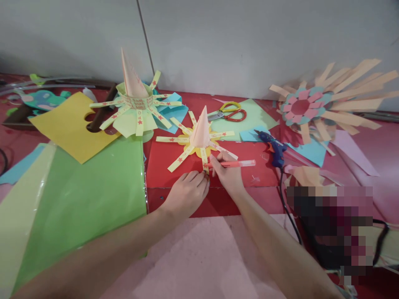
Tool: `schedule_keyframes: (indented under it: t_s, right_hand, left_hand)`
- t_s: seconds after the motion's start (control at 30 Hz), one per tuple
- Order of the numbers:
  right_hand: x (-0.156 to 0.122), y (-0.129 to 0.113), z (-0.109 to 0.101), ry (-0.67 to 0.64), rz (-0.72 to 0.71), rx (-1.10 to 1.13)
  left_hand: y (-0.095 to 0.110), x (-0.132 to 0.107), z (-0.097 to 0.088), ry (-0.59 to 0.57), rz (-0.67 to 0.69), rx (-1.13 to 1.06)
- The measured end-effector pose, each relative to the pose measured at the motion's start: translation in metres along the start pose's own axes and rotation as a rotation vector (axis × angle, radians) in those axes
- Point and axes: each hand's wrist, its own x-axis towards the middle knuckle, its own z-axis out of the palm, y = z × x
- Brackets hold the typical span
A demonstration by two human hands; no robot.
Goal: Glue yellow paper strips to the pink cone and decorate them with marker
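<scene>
A paper craft lies before me on a red sheet [165, 176]: a pale pink cone [201, 131] stands on a yellow flower-shaped base [188, 147], with pale yellow strips marked with red stars and writing spread around it. My right hand [230, 176] is closed around a red pen [246, 163], its tip at the strip [204, 155] pointing toward me. The curled fingers of my left hand [187, 193] hold that strip's near end, close to the pen tip. A similar craft [137, 101] with a taller cone stands behind to the left.
Scissors [230, 112] with yellow and red handles lie on light green paper [258, 114]. A blue glue gun [274, 149] rests on the right, its black cord trailing toward me. Farther right is a pink-and-blue paper flower [304, 106] with long strips. Green sheets [93, 195] and yellow paper [68, 124] lie left.
</scene>
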Motion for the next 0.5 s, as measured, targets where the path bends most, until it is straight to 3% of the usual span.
schedule_keyframes:
  t_s: [0.5]
  right_hand:
    - [0.0006, 0.0008, 0.0005, 0.03, -0.037, -0.015]
  left_hand:
    - [-0.0006, -0.0026, 0.0025, -0.006, 0.002, 0.02]
